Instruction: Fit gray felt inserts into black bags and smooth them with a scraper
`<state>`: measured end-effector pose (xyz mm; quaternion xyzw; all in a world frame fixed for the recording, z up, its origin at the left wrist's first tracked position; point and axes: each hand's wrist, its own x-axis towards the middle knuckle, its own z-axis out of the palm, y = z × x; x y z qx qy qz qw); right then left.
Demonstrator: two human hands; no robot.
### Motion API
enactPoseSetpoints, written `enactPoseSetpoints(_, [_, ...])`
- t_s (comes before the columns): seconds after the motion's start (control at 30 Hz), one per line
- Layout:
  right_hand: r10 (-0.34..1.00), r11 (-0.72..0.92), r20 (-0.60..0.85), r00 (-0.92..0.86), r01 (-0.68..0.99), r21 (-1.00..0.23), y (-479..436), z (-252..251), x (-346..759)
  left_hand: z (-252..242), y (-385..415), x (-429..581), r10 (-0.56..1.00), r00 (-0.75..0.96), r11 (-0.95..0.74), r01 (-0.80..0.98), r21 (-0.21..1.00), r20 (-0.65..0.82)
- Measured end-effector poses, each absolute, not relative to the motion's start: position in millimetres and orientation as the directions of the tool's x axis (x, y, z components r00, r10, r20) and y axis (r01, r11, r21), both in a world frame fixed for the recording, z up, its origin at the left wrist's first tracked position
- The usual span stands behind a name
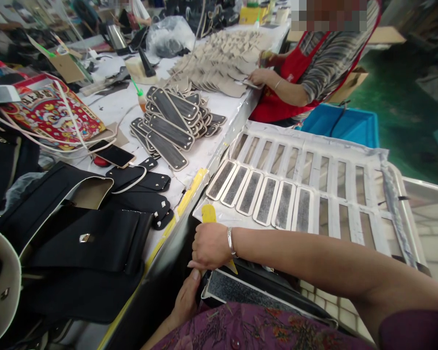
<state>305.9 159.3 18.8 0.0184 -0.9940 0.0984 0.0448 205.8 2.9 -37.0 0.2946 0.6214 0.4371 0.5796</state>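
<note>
My right hand (210, 245), with a silver bracelet at the wrist, is closed around a yellow tool (209, 214) whose rounded end sticks up above the fist. Just below it, my left hand (185, 297) has its thumb up against the right hand's fingers; what it holds, if anything, is hidden. Beside both hands, low in front of my body, lies a dark speckled panel with a white edge (248, 291). Beyond my right forearm, a row of several pale-rimmed dark strips (265, 199) rests on a white slotted frame (350, 206).
On the table (113, 104) at left are black bags (83, 238), a phone (113, 153), a pile of dark straps (171, 121) and many beige pieces (219, 58). A person in a red apron (295, 73) works across. A blue bin (346, 124) stands behind the frame.
</note>
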Motion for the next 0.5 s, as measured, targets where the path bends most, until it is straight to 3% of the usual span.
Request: enactPoseSetpoints(0.5, [0.213, 0.946, 0.052, -0.976, 0.192, -0.259, 151.0, 10.5, 317.9, -28.6, 11.9, 202.7, 0.842, -0.152, 0.512, -0.08, 0.855, -0.518])
